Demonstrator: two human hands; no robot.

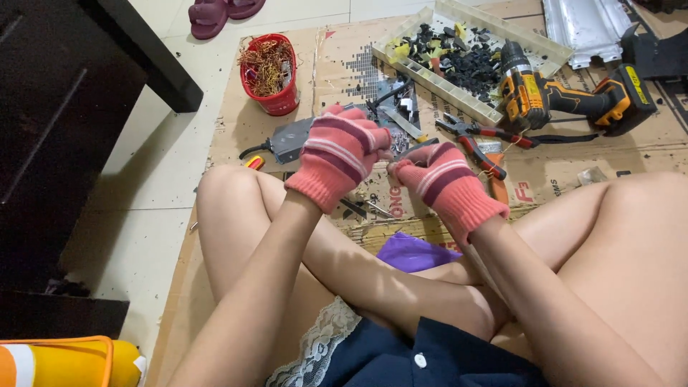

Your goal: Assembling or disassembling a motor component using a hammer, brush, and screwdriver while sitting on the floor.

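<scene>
Your left hand [338,159] and right hand [438,180], both in pink striped gloves, meet above the near edge of the cardboard sheet [545,179] on the floor. Both have their fingers curled in, fingertips pressed together around a small metal part [391,155] pinched between the two hands — too small to tell what it is. Just behind your left hand lies a grey metal box [290,140] with a black cable. Red-handled pliers [479,143] rest beside your right hand, and a yellow-and-black cordless drill [566,97] lies toward the sheet's far right corner. A red basket [271,75] of copper wire stands at the far left edge; a white tray [466,54] of black scraps sits along the far edge.
</scene>
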